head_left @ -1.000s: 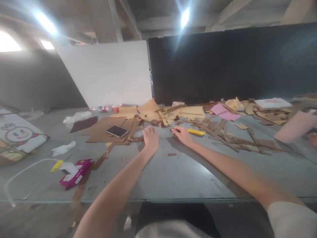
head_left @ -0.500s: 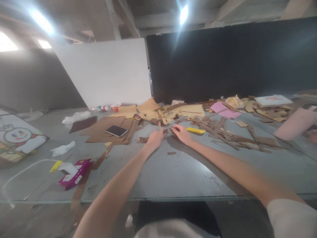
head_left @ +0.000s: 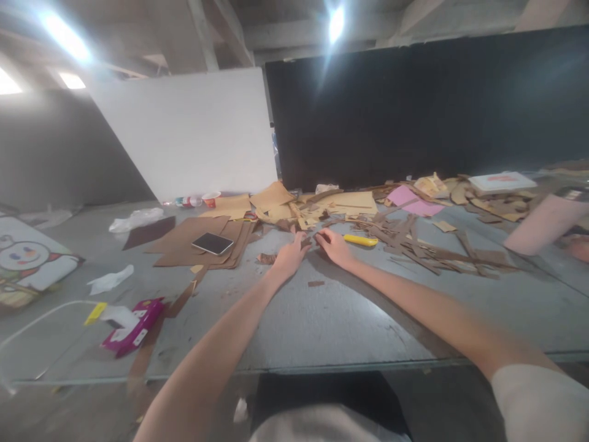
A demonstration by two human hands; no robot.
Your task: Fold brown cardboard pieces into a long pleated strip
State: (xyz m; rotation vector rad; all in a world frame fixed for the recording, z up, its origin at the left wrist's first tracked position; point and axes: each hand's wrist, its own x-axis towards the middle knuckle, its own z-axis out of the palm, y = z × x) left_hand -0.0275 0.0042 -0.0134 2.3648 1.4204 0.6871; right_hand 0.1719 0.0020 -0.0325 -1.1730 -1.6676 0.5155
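A small brown cardboard scrap is lying between the hands, touching the curled left hand; the right hand is curling nearby, and whether either is gripping, I cannot tell. Probably light and bendable, the scrap is suiting an edge pinch.

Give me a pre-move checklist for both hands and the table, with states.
1. Left hand grip confirmed: cannot tell; a small brown piece is at its fingers.
2. Right hand contents known: cannot tell; anything pinched is too small to make out.
3. Yellow tool put down: ok, lying beside the right hand.
4. Phone away from both hands: ok, on the brown sheets.
5. Table between the arms free of scraps: not ok, a brown strip lies there.
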